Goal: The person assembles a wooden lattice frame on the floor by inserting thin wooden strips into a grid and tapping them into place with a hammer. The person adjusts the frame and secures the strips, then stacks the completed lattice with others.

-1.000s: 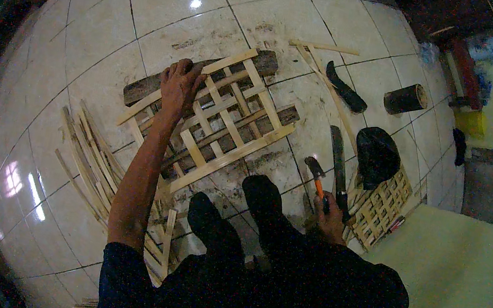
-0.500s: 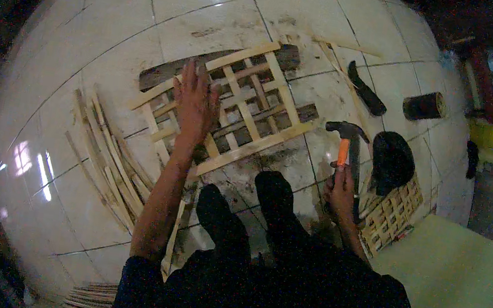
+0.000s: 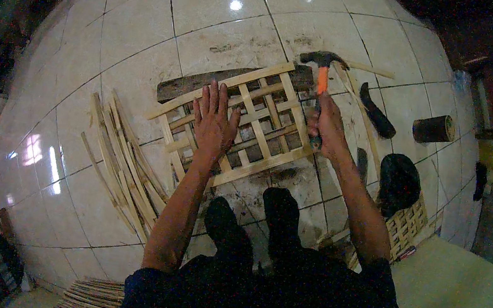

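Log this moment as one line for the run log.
left hand: flat on wooden lattice | right hand: grips hammer, head above lattice's far edge | loose slats: left, on tiled floor

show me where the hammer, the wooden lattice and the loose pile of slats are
hammer (image 3: 320, 79), head view, on the orange neck just below the dark head
wooden lattice (image 3: 262, 92), head view, on a pale slat in its upper right part
loose pile of slats (image 3: 120, 164), head view, on the middle of the pile, left of the lattice
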Demonstrator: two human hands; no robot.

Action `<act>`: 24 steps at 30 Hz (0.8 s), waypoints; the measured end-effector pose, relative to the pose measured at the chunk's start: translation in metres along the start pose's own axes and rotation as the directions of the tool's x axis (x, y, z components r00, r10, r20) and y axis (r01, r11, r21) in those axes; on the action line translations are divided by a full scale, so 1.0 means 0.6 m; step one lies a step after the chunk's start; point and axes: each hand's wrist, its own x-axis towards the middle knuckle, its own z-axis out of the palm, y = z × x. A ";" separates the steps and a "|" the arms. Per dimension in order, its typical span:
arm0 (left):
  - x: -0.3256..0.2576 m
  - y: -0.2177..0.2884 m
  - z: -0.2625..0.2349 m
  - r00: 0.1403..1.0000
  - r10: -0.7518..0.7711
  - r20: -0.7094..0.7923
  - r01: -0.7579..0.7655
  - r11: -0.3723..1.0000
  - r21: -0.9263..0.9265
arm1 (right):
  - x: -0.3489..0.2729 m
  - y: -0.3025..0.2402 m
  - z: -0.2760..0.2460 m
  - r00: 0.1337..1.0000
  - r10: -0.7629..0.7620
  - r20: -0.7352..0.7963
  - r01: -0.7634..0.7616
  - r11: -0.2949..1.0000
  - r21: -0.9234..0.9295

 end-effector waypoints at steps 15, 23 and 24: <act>0.000 0.000 0.002 0.999 0.038 -0.022 -0.038 0.999 0.002 | 0.073 0.070 0.006 0.995 -0.037 0.093 0.068 0.934 -0.350; -0.005 -0.005 0.002 0.999 0.009 -0.036 -0.010 1.000 -0.006 | 0.041 -0.019 0.029 0.796 -0.600 -0.077 0.413 0.632 -0.656; -0.004 -0.004 0.001 0.999 0.011 -0.037 -0.011 1.000 0.004 | 0.040 0.001 0.030 0.848 -0.530 0.009 0.374 0.586 -0.719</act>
